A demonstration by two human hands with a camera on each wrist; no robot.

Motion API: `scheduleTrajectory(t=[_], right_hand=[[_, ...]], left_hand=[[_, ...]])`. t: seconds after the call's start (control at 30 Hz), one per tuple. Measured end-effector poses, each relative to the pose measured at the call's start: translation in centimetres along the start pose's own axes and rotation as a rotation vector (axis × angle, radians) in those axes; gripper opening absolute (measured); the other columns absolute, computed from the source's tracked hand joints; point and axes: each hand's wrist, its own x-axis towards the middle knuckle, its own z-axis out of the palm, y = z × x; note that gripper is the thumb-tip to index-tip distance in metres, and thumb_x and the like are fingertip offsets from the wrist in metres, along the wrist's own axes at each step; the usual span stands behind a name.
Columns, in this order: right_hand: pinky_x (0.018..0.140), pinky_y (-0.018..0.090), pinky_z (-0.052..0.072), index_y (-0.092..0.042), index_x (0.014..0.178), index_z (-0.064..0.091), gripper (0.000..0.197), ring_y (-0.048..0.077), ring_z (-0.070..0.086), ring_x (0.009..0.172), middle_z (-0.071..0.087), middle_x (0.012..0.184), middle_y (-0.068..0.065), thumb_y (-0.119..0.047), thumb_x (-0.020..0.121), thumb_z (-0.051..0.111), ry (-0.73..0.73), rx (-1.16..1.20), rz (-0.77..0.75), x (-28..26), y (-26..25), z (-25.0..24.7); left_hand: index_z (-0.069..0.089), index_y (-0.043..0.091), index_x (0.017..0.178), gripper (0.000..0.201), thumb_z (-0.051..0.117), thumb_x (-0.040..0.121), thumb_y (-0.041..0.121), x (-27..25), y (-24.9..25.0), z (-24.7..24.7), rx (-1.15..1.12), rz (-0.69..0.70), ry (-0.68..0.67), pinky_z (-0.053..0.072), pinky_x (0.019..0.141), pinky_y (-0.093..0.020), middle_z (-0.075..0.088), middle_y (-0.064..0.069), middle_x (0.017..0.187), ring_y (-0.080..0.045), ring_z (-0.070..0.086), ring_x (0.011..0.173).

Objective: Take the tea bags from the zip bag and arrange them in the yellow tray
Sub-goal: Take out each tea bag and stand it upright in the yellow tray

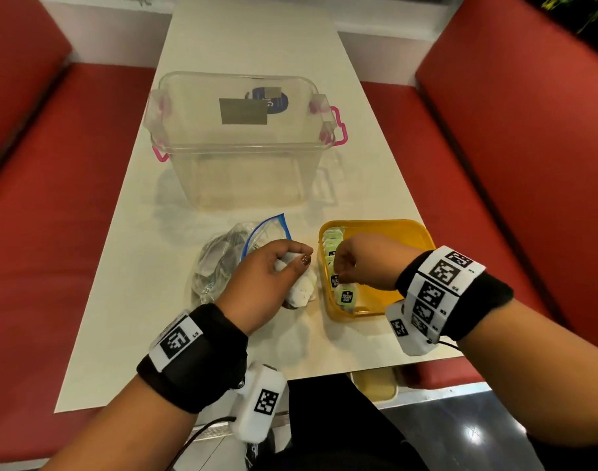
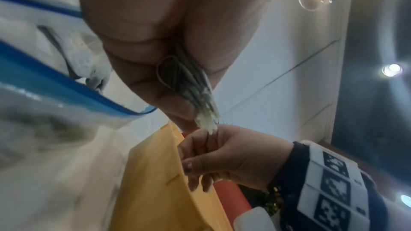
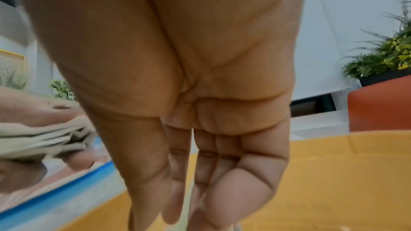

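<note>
My left hand [image 1: 284, 266] grips a stack of white tea bags [image 1: 302, 288] just above the table, between the zip bag and the tray. The clear zip bag [image 1: 222, 260] with a blue zip strip lies crumpled to its left. My right hand [image 1: 341, 275] is over the left side of the yellow tray [image 1: 392, 229], fingers pointing down and pinching a tea bag [image 1: 345, 296] with a green tag. A row of tea bags [image 1: 333, 241] stands along the tray's left wall. The left wrist view shows the stack [image 2: 195, 90] held between thumb and fingers.
A clear plastic box [image 1: 243, 154] with pink latches stands behind the bag and tray on the white table [image 1: 127, 317]. Red benches [image 1: 52, 198] flank the table on both sides. The table's front edge runs just below my wrists.
</note>
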Motion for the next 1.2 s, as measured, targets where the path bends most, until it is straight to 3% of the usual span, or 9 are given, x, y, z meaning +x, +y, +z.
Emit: scheduleTrajectory(t=[0.17, 0.37, 0.47, 0.53, 0.73, 0.87, 0.93, 1.07, 1.2], right_hand=[[0.059, 0.009, 0.038, -0.028, 0.096, 0.069, 0.014, -0.001, 0.057, 0.072, 0.065, 0.090, -0.014, -0.022, 0.084, 0.069, 0.251, 0.203, -0.183, -3.0, -1.1, -2.4], [0.067, 0.017, 0.047, -0.032, 0.102, 0.070, 0.025, 0.005, 0.059, 0.077, 0.059, 0.098, -0.012, -0.028, 0.078, 0.076, 0.272, 0.232, -0.442, -5.6, -3.7, -2.6], [0.067, 0.023, 0.048, -0.031, 0.101, 0.070, 0.022, 0.007, 0.057, 0.079, 0.059, 0.100, -0.009, -0.034, 0.080, 0.073, 0.314, 0.219, -0.436, -5.5, -3.9, -1.9], [0.067, 0.023, 0.047, -0.029, 0.098, 0.072, 0.015, 0.007, 0.057, 0.079, 0.059, 0.098, -0.009, -0.032, 0.083, 0.071, 0.341, 0.229, -0.446, -5.5, -3.9, -1.5], [0.077, 0.033, 0.049, -0.027, 0.095, 0.072, 0.010, 0.009, 0.059, 0.089, 0.063, 0.097, -0.005, -0.026, 0.087, 0.067, 0.386, 0.300, -0.449, -5.8, -3.9, -1.5], [0.081, 0.032, 0.049, -0.021, 0.098, 0.067, 0.010, 0.007, 0.060, 0.089, 0.067, 0.093, -0.009, -0.019, 0.092, 0.059, 0.434, 0.416, -0.409, -6.2, -4.0, -2.1], [0.077, 0.030, 0.050, -0.019, 0.098, 0.063, 0.010, 0.006, 0.062, 0.082, 0.067, 0.088, -0.009, -0.014, 0.094, 0.055, 0.466, 0.470, -0.379, -6.3, -3.8, -2.5], [0.068, 0.036, 0.054, -0.017, 0.097, 0.057, 0.009, 0.009, 0.068, 0.066, 0.068, 0.078, -0.001, -0.012, 0.096, 0.050, 0.468, 0.538, -0.289, -6.2, -2.9, -3.3], [0.060, 0.036, 0.056, -0.015, 0.095, 0.056, 0.010, 0.017, 0.071, 0.064, 0.070, 0.081, 0.007, -0.009, 0.096, 0.049, 0.492, 0.679, -0.210, -6.0, -1.7, -3.6]], left_hand=[[0.066, 0.017, 0.103, 0.015, 0.052, 0.098, 0.021, -0.1, 0.9, 0.0, -0.225, -0.110, 0.009, 0.050, 0.049, -0.023, 0.063, -0.007, 0.095, -0.024, 0.069, 0.075], [0.064, 0.020, 0.102, 0.015, 0.049, 0.100, 0.022, 0.3, 1.7, 0.0, -0.321, -0.195, -0.010, 0.050, 0.050, -0.020, 0.066, 0.006, 0.081, -0.003, 0.063, 0.057], [0.062, 0.016, 0.106, 0.015, 0.049, 0.099, 0.020, 0.3, 1.8, 0.3, -0.354, -0.198, -0.023, 0.048, 0.047, -0.020, 0.065, 0.006, 0.070, -0.008, 0.059, 0.053], [0.062, 0.015, 0.106, 0.015, 0.050, 0.099, 0.020, 0.2, 1.8, 0.3, -0.393, -0.217, -0.025, 0.049, 0.048, -0.022, 0.065, 0.001, 0.074, -0.012, 0.057, 0.054], [0.065, 0.015, 0.098, 0.037, 0.043, 0.099, 0.044, -0.1, 2.1, -0.1, -0.602, -0.310, -0.032, 0.055, 0.054, -0.026, 0.068, -0.005, 0.080, -0.015, 0.063, 0.061], [0.062, 0.013, 0.107, 0.045, 0.039, 0.097, 0.051, 0.1, 2.0, -0.5, -0.638, -0.322, -0.062, 0.055, 0.053, -0.027, 0.068, -0.007, 0.087, -0.024, 0.067, 0.080], [0.062, 0.013, 0.106, 0.041, 0.041, 0.098, 0.046, 0.1, 1.9, -0.3, -0.624, -0.319, -0.061, 0.053, 0.050, -0.025, 0.065, -0.007, 0.088, -0.027, 0.064, 0.085], [0.064, 0.021, 0.104, 0.019, 0.047, 0.097, 0.014, 0.1, 1.2, 0.1, -0.395, -0.214, 0.006, 0.047, 0.046, -0.021, 0.056, -0.006, 0.090, -0.020, 0.056, 0.081], [0.068, 0.031, 0.107, 0.024, 0.049, 0.099, 0.017, 0.1, 0.6, 0.5, -0.212, 0.013, 0.042, 0.048, 0.054, -0.025, 0.061, 0.003, 0.087, -0.010, 0.054, 0.069]])
